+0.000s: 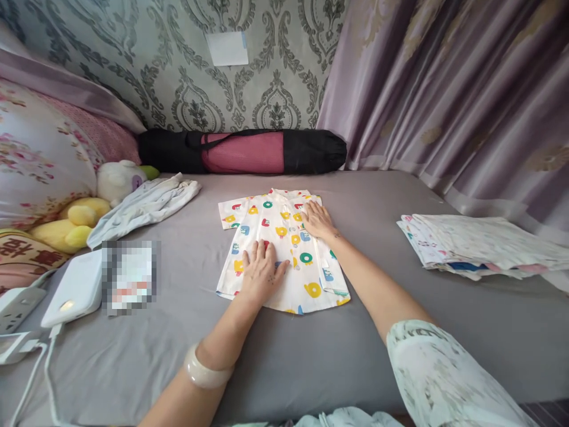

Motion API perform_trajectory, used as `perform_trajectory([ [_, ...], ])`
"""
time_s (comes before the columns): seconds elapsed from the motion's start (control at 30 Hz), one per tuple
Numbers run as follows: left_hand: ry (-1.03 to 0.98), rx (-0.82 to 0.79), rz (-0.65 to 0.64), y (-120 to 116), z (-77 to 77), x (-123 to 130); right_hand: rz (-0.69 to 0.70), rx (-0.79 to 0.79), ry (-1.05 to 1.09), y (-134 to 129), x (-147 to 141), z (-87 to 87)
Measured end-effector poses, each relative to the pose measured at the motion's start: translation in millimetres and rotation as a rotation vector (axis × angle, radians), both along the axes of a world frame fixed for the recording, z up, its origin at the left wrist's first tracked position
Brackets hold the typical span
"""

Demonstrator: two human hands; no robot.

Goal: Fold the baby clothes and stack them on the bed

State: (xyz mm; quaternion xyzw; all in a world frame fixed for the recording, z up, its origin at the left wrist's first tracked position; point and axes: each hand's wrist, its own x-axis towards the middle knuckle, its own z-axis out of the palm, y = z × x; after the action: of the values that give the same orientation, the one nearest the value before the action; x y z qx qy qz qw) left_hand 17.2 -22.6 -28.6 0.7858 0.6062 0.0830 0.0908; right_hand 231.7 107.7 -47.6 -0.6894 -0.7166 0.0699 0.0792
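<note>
A small white short-sleeved shirt (284,284) printed with colourful letters and figures lies spread on the grey sheet, collar pointing away from me. Its left sleeve sticks out, while the right side is folded inward over the body. My left hand (260,273) rests flat on the lower left of the shirt, fingers apart. Up near the folded right shoulder, my right hand (317,220) presses on the fabric with its fingers stretched out. Neither hand grips anything. Part of the print is hidden under both hands.
A stack of folded clothes (480,243) lies at the right. On the left are a crumpled pale cloth (146,207), plush toys (71,225), a white power bank (75,287), a cable and a power strip (18,308). A black and maroon rolled bag (244,152) lies along the wall.
</note>
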Motion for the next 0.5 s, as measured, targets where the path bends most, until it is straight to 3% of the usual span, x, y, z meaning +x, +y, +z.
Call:
perform_trajectory([
  [0.17,0.016,-0.008,-0.015,0,2.8,-2,-0.002,0.042,0.063,-10,3,9.8],
  [0.37,0.004,0.017,-0.003,1,1.3,-3,0.099,0.006,-0.018,-68,7,9.9],
  [0.5,-0.001,-0.007,-0.016,1,1.3,-3,0.102,-0.003,-0.052,-85,2,3.9],
])
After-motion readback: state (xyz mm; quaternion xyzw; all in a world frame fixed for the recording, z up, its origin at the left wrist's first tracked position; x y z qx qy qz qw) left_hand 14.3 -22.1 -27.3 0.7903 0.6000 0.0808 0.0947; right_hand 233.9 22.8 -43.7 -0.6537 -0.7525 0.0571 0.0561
